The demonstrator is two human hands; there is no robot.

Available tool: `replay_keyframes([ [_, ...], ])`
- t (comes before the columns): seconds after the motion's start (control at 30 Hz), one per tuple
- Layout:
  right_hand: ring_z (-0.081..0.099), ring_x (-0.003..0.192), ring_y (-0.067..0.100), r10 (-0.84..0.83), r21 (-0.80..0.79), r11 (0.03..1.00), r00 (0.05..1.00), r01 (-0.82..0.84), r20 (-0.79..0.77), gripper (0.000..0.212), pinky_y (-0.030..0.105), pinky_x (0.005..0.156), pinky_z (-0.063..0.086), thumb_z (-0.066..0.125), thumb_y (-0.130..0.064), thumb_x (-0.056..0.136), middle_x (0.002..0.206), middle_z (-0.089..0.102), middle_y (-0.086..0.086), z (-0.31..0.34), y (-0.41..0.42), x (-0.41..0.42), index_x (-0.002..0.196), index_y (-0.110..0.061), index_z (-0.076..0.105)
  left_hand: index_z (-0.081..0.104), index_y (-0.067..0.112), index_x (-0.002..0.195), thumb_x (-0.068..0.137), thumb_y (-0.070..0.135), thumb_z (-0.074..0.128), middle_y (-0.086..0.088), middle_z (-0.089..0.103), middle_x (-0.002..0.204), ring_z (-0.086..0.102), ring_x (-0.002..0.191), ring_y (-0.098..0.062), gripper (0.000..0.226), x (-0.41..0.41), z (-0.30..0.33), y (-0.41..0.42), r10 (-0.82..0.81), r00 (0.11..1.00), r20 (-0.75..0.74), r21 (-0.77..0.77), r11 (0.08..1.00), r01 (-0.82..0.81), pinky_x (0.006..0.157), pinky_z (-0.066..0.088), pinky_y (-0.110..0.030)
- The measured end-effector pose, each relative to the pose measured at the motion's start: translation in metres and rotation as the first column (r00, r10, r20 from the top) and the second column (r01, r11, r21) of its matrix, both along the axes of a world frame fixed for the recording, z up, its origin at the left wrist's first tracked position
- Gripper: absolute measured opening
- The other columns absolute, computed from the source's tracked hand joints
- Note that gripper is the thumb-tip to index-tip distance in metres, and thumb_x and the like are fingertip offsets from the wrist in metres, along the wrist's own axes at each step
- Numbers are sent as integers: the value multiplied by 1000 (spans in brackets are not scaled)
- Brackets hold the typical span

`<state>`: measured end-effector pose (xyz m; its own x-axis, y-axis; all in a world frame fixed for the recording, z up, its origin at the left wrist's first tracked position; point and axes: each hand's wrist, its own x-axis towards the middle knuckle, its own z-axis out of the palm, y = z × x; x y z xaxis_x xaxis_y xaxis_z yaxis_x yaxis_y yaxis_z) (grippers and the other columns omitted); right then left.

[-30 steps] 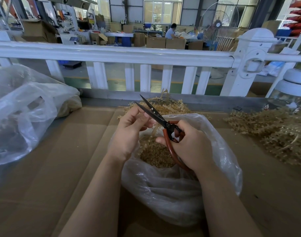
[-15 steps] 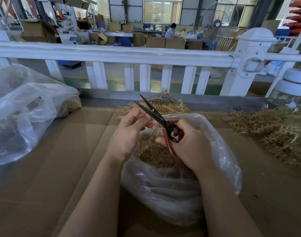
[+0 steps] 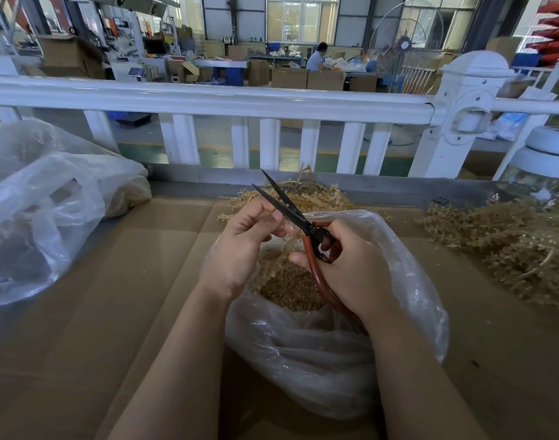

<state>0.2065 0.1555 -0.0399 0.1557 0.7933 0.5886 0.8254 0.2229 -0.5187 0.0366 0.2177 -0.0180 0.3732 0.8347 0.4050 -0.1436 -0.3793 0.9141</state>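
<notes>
Clear bag (image 3: 319, 360) holds tan clippings (image 3: 287, 287). Right hand (image 3: 351, 268) grips scissors (image 3: 291, 208), blades parted, pointing up-left; left hand (image 3: 240, 249) pinches sprig (image 3: 287, 246).

Tally by kind
One left hand (image 3: 237, 249), one right hand (image 3: 351, 268), one scissors (image 3: 295, 211), one held sprig (image 3: 288, 246), two plastic bags (image 3: 319, 360) (image 3: 49, 201), two sprig heaps (image 3: 322, 198) (image 3: 500, 242), one jar (image 3: 545, 166).

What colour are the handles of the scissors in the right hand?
The scissors' handles are reddish-brown, seen best in the head view.
</notes>
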Motion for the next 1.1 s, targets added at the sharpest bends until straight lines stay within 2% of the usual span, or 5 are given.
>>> replay_keyframes([
  [0.3,58,62,-4,-3,39,999,1000,3,1,59,6,52,39,53,-86,69,67,58,-17,0,-1,0,80,-28,51,66,16,95,101,8,47,11,66,74,60,75,-4,21,0,2,-2,3,1000,14,14,1000,-4,74,46,-15],
  [0.5,57,58,1,16,27,1000,1000,-15,-8,65,11,53,41,52,-86,69,64,58,-13,-2,1,0,79,-22,52,64,7,99,101,9,48,6,65,77,58,76,-9,17,0,2,-3,2,999,33,-26,1000,-1,80,43,-31],
  [0.73,60,60,2,14,34,999,998,-12,-56,61,15,53,46,58,-83,70,66,61,-14,-3,1,-1,78,-22,56,60,4,97,101,9,49,5,65,75,59,74,-10,13,0,2,-3,20,998,59,-71,997,-16,77,45,-30],
  [0.87,65,70,3,-4,-14,1000,968,0,-252,54,19,60,52,67,-79,69,72,67,-12,0,2,-2,84,-27,64,60,7,95,100,11,51,5,67,73,59,73,-11,12,1,1,-2,36,997,74,-100,995,-29,77,45,-31],
  [1.1,67,75,12,82,-78,986,833,-149,-547,15,33,71,57,81,-30,85,81,70,-2,6,6,-2,90,-21,70,67,14,89,100,11,54,9,67,72,59,71,-5,17,3,0,-3,50,999,8,-37,998,-49,65,48,-13],
])
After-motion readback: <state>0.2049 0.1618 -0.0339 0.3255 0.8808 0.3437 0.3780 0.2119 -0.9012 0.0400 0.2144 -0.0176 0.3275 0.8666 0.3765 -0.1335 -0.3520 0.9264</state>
